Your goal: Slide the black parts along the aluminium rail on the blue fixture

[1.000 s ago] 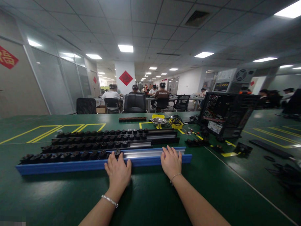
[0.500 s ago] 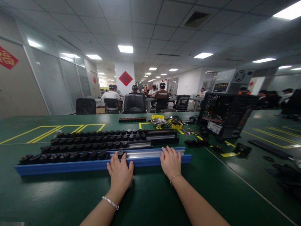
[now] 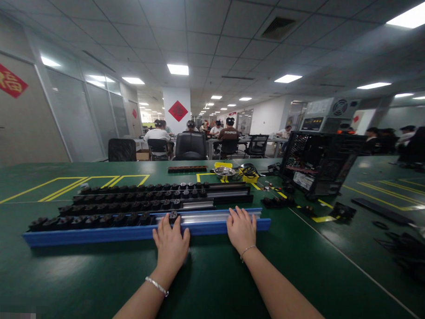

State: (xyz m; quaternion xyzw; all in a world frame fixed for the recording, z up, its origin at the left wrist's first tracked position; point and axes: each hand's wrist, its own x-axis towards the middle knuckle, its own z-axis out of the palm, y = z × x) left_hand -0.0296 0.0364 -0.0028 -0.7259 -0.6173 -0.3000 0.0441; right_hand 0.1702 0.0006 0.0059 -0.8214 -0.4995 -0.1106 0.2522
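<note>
A long blue channel rail (image 3: 91, 238) lies across the table in front of me. Several black round-topped modules (image 3: 92, 222) sit in a row along its left part; the right part shows a bare silver strip. My left hand (image 3: 171, 245) has its fingers curled round one black module (image 3: 173, 216) in the rail, a short gap to the right of that row. Near the rail's right end, my right hand (image 3: 242, 228) grips the rail, thumb on the near side and fingers over the channel. The fingertips of both hands are partly hidden.
Behind the blue rail lie several black rails (image 3: 228, 193) with similar modules. A metal bowl (image 3: 224, 171) and a yellow tray (image 3: 250, 177) with cables stand farther back. An opened computer case (image 3: 320, 158) is at the right, near loose black parts (image 3: 343, 209). People sit at far desks.
My left hand and the black module have shifted slightly to the right along the rail. My right hand keeps its place on the rail.
</note>
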